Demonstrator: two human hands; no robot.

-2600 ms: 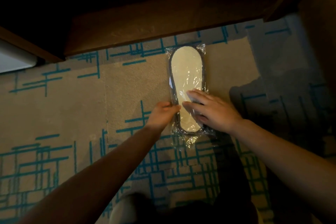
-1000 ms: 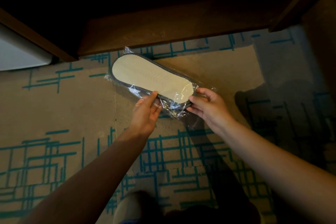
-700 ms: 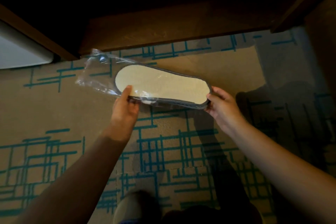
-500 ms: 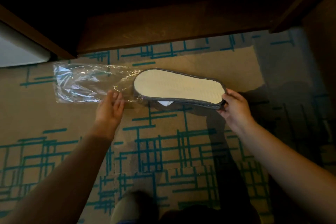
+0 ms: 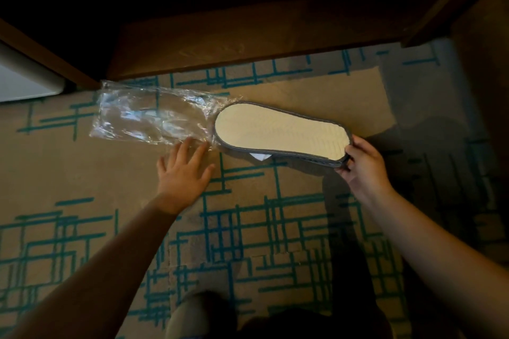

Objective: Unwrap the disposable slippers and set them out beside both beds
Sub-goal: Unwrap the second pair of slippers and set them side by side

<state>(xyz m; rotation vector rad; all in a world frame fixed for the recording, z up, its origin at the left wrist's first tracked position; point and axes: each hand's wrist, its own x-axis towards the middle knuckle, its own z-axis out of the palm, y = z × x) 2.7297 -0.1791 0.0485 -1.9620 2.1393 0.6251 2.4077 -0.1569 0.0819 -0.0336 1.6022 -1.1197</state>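
Clear plastic wrapper (image 5: 154,115) is lying flat on the carpet (image 5: 82,168) at ten o'clock — the left hand (image 5: 183,170) is resting at its near edge, fingers (image 5: 187,146) straight and spread. At three o'clock the right hand (image 5: 363,165) is pinching the slippers (image 5: 278,129) by one end, sole up — completely out of the wrapper.

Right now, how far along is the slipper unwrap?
Done: the slippers are out of the clear plastic wrapper, which lies empty on the carpet.
In hand: the right hand pinches one end of the slippers, sole up and stacked together; the left hand is open, fingertips at the wrapper's edge.
Left: separate the pair and set it out. No slippers laid out in view.
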